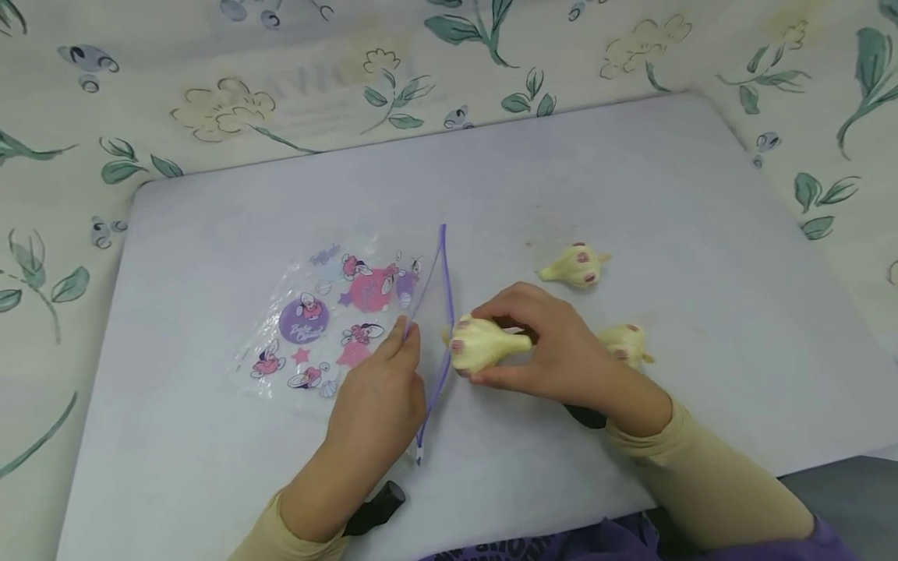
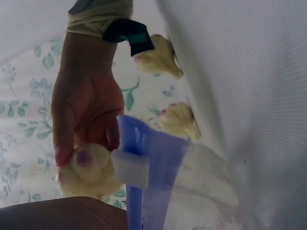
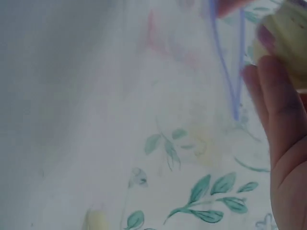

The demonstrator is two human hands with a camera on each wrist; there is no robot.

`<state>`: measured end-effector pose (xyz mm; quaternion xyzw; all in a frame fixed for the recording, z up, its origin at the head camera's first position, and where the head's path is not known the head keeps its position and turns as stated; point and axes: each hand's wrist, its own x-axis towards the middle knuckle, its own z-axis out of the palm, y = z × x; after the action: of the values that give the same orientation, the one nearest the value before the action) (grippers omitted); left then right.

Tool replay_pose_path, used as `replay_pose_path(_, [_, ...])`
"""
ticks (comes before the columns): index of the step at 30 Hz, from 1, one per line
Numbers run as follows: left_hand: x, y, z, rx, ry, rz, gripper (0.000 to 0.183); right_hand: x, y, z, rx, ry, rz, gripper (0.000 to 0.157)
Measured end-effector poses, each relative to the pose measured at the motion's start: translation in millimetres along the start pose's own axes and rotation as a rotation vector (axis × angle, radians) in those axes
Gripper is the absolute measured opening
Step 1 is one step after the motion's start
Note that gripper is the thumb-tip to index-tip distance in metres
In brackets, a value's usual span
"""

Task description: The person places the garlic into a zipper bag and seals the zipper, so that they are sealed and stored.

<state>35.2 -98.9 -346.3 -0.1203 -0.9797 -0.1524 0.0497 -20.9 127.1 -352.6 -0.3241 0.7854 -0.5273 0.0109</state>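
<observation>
A clear zip bag [image 1: 303, 318] with pink and purple cartoon prints lies on the table, its mouth spread apart. My left hand [image 1: 382, 393] pinches the near side of the bag's purple-edged opening [image 1: 447, 288]. A white slider [image 2: 131, 169] sits at one end of the zip in the left wrist view. My right hand [image 1: 561, 343] grips a pale yellow garlic bulb [image 1: 480, 345] with purplish patches between thumb and fingers. That bulb is at the bag's mouth, its stem pointing right. In the right wrist view, the bulb [image 3: 285, 43] is partly cut off.
Right of the bag, one garlic bulb [image 1: 577, 265] lies on the white table [image 1: 337, 195]. Another bulb [image 1: 624, 344] is partly hidden behind the right forearm. Flowered cloth [image 1: 477, 47] borders the table's back and sides. A black wrist device [image 1: 379, 506] shows by the left wrist.
</observation>
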Motion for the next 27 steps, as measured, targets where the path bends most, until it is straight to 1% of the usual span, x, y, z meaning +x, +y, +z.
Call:
replay_pose_path(3, [1.0,1.8,1.3,0.006,-0.001,0.005,0.048,-1,1,0.0,0.111,0.065,-0.012,0.057])
replay_pose_path(4, [0.9,2.1,1.5,0.008,0.005,0.009,0.048,-1,2,2.7,0.117,0.072,-0.018,0.056])
replay_pose_path(5, [0.6,2.4,1.6,0.01,0.01,0.013,0.048,-1,3,6.3,0.091,0.072,-0.023,0.054])
replay_pose_path(6, [0.4,2.7,1.6,0.011,0.015,0.019,0.048,-1,5,10.2,0.043,0.068,-0.032,0.053])
replay_pose_path(8, [-0.4,3.1,1.2,0.01,0.022,0.028,0.047,-1,7,18.3,-0.098,0.055,-0.052,0.049])
replay_pose_path(10, [-0.5,3.7,0.8,0.003,0.018,0.031,0.046,0,9,24.0,-0.251,0.066,-0.078,0.042])
replay_pose_path(12, [-0.2,4.5,0.5,-0.001,0.01,0.03,0.045,-1,10,27.0,-0.376,0.084,-0.102,0.035])
replay_pose_path(13, [-0.2,4.5,0.2,-0.001,0.01,0.029,0.045,-1,10,28.0,-0.419,0.09,-0.109,0.031])
replay_pose_path(15, [-0.1,4.5,-0.3,0.004,0.01,0.03,0.044,-1,10,28.8,-0.463,0.083,-0.122,0.023])
replay_pose_path(17, [-0.4,4.2,-0.8,0.008,0.016,0.032,0.044,-2,10,29.0,-0.478,0.034,-0.14,0.018])
replay_pose_path(19, [-0.8,3.5,-1.3,0.01,0.024,0.034,0.044,-2,11,28.9,-0.459,-0.052,-0.166,0.013])
replay_pose_path(21, [-1.1,2.8,-1.9,0.01,0.035,0.035,0.044,-3,12,28.7,-0.434,-0.15,-0.192,0.012])
replay_pose_path(22, [-1.3,2.5,-2.1,0.01,0.041,0.037,0.044,-3,12,28.5,-0.425,-0.197,-0.202,0.013])
replay_pose_path(24, [-1.4,2.3,-2.4,0.009,0.049,0.038,0.044,-4,13,27.9,-0.418,-0.273,-0.212,0.023])
replay_pose_path(27, [-1.5,2.2,-2.5,0.004,0.064,0.042,0.044,-5,14,27.2,-0.449,-0.337,-0.205,0.035])
